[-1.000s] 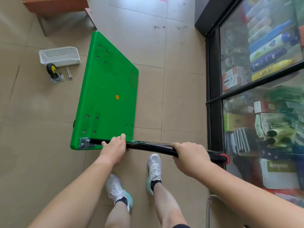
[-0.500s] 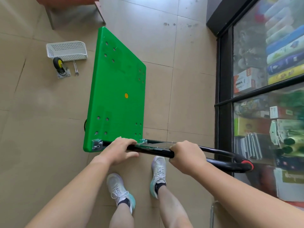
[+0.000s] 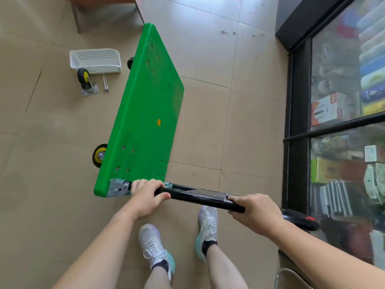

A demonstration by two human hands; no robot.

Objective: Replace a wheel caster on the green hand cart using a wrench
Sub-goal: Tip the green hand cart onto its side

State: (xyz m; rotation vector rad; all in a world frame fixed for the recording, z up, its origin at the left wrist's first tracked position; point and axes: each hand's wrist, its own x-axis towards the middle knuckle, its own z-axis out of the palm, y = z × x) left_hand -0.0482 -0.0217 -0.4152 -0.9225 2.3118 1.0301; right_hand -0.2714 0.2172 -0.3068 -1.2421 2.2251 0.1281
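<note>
L hand (image 3: 146, 198), R hand (image 3: 257, 213): fingers (image 3: 145, 182) curled tight round black handle (image 3: 200, 197). I see green cart (image 3: 145, 122) tilted up, wheels out left. Spare caster (image 3: 86, 84) + wrench (image 3: 105, 83) on floor (image 3: 41, 184) by basket (image 3: 94, 52). Risk: grip slips, deck drops toward feet (image 3: 153, 245) or glass cabinet (image 3: 298, 122).

Head-worn view, steeply downward (wide-angle)

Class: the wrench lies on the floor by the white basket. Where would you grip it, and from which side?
Probably grip the wrench mid-shaft, from above and its right: it lies flat, its far end at the basket, with the loose caster close on its left.
</note>
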